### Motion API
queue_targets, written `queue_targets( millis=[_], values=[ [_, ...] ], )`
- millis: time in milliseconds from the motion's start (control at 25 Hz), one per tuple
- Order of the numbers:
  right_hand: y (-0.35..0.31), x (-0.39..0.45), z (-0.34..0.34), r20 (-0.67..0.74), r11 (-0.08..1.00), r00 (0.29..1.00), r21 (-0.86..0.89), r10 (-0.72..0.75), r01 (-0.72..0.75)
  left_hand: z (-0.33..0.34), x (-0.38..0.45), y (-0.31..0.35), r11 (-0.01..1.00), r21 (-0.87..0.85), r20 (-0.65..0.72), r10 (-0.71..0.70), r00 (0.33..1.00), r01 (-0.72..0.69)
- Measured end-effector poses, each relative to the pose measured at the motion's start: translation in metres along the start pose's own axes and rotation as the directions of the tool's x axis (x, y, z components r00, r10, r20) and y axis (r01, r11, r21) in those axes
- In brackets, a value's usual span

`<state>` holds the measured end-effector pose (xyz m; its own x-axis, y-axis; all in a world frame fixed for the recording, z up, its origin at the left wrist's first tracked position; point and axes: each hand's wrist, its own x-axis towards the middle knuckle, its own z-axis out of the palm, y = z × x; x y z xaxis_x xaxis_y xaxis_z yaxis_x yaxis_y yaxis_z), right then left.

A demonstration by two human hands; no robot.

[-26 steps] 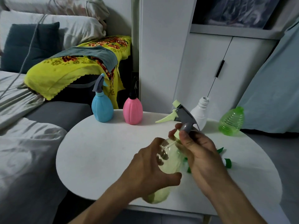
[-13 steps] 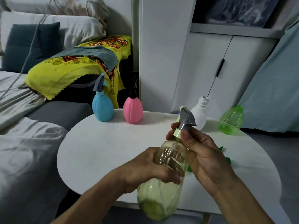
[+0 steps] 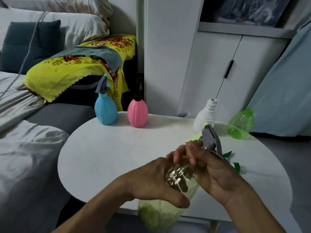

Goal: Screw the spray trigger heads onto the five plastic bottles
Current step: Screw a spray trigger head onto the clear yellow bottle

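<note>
Since the earlier frame, the yellow-green bottle (image 3: 178, 184) has been tilted so that its neck leans to the right and away, and the grey trigger head (image 3: 211, 141) on it has been turned, its pale green lever now pointing left behind the fingers. The bottle is held above the near edge of the round white table (image 3: 104, 157), its base hanging out past the rim. The left hand (image 3: 151, 184) is wrapped around the clear upper body of the bottle, thumb pressed across the near side. The right hand (image 3: 213, 172) is closed around the neck and collar just below the trigger head, fingers curled over the top (the collar itself is hidden by them).

At the far left of the table a blue bottle (image 3: 105, 110) is seen standing upright with a grey trigger head fitted, and just to its right a pink bottle (image 3: 137, 113) with a black head. At the far right a white bottle (image 3: 204, 118) stands with its threaded neck open, partly behind the held trigger head. A ribbed green bottle (image 3: 240, 124) is set further right, near the table edge, also without a head. Green spray parts (image 3: 235, 166) are partly visible on the table just beyond the right hand; their exact shape cannot be told.
</note>
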<state>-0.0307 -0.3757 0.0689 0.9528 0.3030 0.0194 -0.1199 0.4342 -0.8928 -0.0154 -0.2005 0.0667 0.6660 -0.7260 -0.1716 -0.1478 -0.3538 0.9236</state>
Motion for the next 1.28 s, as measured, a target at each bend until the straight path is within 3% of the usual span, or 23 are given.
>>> queue_targets(
  millis=[200,400,600,800,880,960,1120,1280],
  values=[
    [0.004,0.007,0.011,-0.234,0.982,0.957,-0.121,-0.17,0.145,0.013,0.003,0.0,0.996,0.077,-0.205,0.053,0.977,-0.038],
    [0.006,0.01,0.01,-0.277,0.963,0.93,-0.182,-0.243,0.197,0.017,0.006,-0.003,0.981,0.177,-0.317,0.137,0.938,-0.084],
    [0.01,0.015,0.001,-0.396,0.928,0.857,-0.307,-0.328,0.213,0.03,0.015,-0.015,0.909,0.414,-0.477,0.173,0.862,0.047],
    [0.015,0.015,0.0,-0.288,0.905,0.951,-0.425,-0.115,-0.019,0.019,0.023,-0.024,0.973,0.221,-0.597,0.185,0.781,-0.061],
    [0.024,0.015,0.008,-0.233,0.835,0.964,-0.551,-0.13,-0.02,0.012,0.027,-0.027,0.983,0.115,-0.624,0.183,0.76,-0.143],
    [0.033,0.018,0.012,-0.313,0.763,0.921,-0.646,-0.232,-0.028,0.006,0.03,-0.026,0.983,0.092,-0.604,0.18,0.777,-0.157],
    [0.016,0.048,-0.001,-0.426,0.736,0.823,-0.677,-0.376,-0.015,-0.019,0.029,-0.023,0.983,0.182,-0.521,0.124,0.844,-0.032],
    [-0.011,0.12,-0.027,-0.449,0.682,0.77,-0.731,-0.454,-0.025,-0.045,0.023,-0.032,0.988,0.128,-0.638,0.015,0.77,0.086]
  ],
)
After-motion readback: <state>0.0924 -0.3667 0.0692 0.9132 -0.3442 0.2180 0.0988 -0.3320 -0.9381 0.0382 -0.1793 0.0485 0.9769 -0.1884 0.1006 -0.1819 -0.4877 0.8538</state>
